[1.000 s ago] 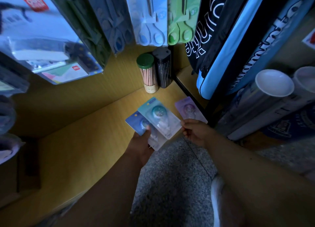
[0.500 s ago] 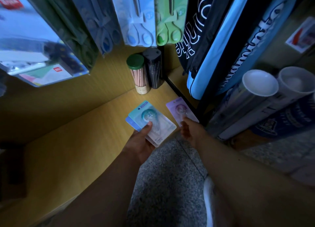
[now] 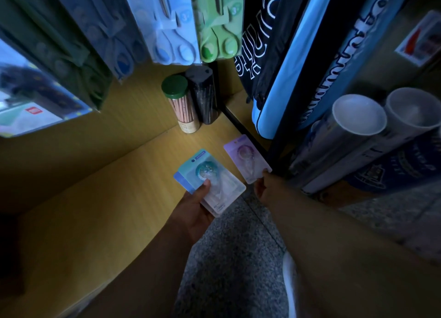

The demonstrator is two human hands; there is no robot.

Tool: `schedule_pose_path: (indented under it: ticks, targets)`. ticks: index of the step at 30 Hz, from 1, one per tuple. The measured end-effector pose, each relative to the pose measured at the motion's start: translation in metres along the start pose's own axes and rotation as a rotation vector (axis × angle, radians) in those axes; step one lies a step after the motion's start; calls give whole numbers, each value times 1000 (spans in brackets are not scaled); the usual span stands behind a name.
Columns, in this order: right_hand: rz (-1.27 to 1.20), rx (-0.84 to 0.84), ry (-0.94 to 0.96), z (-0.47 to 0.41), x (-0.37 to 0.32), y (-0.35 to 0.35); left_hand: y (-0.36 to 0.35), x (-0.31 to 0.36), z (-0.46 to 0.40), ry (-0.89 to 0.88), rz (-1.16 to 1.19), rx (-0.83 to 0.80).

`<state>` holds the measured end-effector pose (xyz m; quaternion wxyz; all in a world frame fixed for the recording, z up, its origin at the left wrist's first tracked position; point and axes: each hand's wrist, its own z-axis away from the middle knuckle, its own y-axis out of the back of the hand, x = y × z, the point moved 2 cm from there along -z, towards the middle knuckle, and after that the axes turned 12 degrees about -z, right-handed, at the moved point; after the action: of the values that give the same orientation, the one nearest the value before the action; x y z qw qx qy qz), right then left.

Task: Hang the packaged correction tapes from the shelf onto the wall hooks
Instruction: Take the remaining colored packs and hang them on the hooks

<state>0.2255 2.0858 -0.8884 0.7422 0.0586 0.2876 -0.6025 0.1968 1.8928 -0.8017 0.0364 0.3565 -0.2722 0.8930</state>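
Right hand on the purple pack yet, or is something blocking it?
Probably yes: the right hand already touches the near corner of the purple pack, which lies flat on the shelf with nothing over it. The left hand holds the teal pack off to the side, clear of the way.

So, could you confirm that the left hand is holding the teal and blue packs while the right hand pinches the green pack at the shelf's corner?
Not quite: the pack the right hand pinches is purple, not green, as the head view shows. The rest stands: the left hand holds the teal pack stacked over the blue pack, and the purple one sits at the shelf's corner.
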Motion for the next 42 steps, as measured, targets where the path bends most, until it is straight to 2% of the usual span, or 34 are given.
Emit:
schedule_pose_path:
  ticks: [4,10,17,25,36,42]
  targets:
    - [87,11,18,-2,0,1,3,2,0,6,-26,15]
    - [155,-70,27,14,-8,-10,9,3,6,8,-6,56]
    - [106,-245,7,55,-10,-19,25,11,25,-42,27,179]
    - [216,-454,7,118,-6,-28,19,26,59,-121,56,233]
    - [263,-618,60,198,-2,-22,-5,50,121,-263,-2,176]
    - [303,-703,225,243,-11,-23,-17,59,153,-391,-66,104]
